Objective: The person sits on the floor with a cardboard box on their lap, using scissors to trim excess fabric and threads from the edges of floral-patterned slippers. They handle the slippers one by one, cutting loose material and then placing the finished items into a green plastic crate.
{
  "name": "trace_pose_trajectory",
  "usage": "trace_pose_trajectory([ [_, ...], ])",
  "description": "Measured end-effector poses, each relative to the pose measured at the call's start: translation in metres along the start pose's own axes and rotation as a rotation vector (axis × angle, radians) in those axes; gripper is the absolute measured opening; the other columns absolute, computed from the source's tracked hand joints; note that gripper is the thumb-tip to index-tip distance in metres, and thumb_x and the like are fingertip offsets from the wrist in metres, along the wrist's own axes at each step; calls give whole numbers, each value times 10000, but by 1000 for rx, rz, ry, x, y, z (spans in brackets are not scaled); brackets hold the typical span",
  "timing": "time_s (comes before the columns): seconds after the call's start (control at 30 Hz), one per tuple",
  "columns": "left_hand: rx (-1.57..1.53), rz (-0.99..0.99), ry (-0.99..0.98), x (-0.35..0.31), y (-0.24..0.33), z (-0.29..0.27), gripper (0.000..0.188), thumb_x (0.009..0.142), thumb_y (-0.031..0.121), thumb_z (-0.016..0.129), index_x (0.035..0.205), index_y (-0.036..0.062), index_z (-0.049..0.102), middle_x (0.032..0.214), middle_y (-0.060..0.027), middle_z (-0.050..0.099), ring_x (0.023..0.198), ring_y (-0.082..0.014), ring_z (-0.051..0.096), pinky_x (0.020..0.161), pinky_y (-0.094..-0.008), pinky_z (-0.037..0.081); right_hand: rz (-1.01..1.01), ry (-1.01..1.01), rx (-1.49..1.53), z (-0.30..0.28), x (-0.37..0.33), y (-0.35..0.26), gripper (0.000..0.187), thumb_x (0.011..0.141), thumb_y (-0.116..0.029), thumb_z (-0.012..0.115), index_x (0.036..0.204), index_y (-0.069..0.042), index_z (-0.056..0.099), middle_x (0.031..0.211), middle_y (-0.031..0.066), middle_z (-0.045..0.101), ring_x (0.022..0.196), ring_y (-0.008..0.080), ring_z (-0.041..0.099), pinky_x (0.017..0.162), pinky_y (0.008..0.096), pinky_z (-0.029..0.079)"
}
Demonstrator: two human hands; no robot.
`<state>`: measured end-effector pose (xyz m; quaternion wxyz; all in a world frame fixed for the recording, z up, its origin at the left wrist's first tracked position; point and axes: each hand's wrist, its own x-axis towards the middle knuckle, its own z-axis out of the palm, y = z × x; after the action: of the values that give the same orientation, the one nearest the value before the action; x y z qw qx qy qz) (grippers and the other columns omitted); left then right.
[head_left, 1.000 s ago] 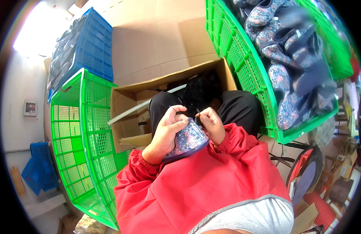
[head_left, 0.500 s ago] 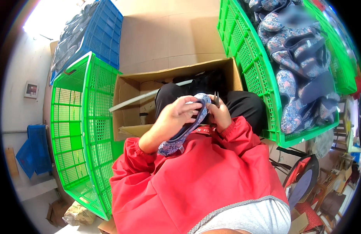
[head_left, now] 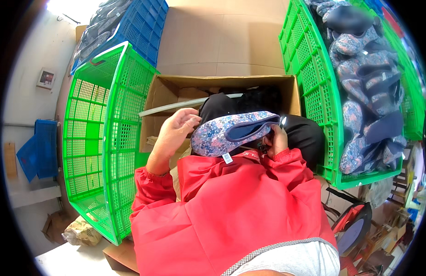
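A floral blue-and-pink fabric slipper [head_left: 210, 135] lies sideways over my lap, its navy-lined opening facing up toward the right and a small white tag hanging from its lower edge. My right hand [head_left: 278, 140] grips it at the heel end. A shiny tip of the small snips [head_left: 283, 121] pokes up beside those fingers; the rest of the tool is hidden. Left of the toe, my left hand [head_left: 178, 126] is raised with loosely bent fingers, apart from the slipper and holding nothing.
An open cardboard box [head_left: 176, 87] with a pale pole [head_left: 174, 108] across it stands before my knees. To the right, a green crate [head_left: 309, 83] holds several similar floral slippers [head_left: 353, 119]. A green crate [head_left: 109, 138] and a blue crate [head_left: 141, 32] of dark slippers stand left.
The slipper has turned from steeply slanted to nearly level, its opening now showing. My left hand has let go of it and moved left; the snips' dark blades have dropped mostly from sight.
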<state>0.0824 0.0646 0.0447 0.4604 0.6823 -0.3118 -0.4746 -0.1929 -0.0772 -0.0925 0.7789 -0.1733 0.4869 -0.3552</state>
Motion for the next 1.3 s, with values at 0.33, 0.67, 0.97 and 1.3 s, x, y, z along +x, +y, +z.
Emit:
trace_pose_trajectory([
  [0.33, -303, -209, -145, 2, -16, 23, 323, 1020, 114, 507, 1327, 20, 531, 1084, -66, 645, 932, -107, 651, 781, -262, 561, 135, 46, -66, -19, 23, 12, 139, 962, -215, 536, 1010, -99, 596, 826, 31, 638, 610, 137, 582, 399, 223, 271],
  [0.67, -366, 133, -408, 0, -13, 16, 705, 947, 143, 661, 1551, 124, 297, 1440, -67, 431, 1313, -202, 461, 1056, -386, 451, 183, -86, -161, -31, 31, 15, 250, 1005, -220, 455, 1227, -143, 540, 920, 48, 658, 613, 158, 611, 389, 226, 273],
  [0.97, 234, 329, 28, -9, -31, 10, 356, 771, -56, 764, 1091, 8, 622, 939, -67, 689, 813, -135, 663, 729, -292, 547, 125, -159, -584, -40, 2, -18, 231, 972, -277, 613, 1139, -119, 629, 686, 7, 614, 411, 58, 445, 359, 206, 278],
  [1.3, -42, 190, -249, -3, -84, 23, 365, 817, -115, 683, 1151, 16, 613, 1089, -23, 613, 1021, -112, 570, 926, -255, 466, -112, -553, -386, 36, -15, -48, 261, 946, -68, 630, 1207, -66, 627, 809, 31, 653, 531, 34, 469, 494, 170, 361],
])
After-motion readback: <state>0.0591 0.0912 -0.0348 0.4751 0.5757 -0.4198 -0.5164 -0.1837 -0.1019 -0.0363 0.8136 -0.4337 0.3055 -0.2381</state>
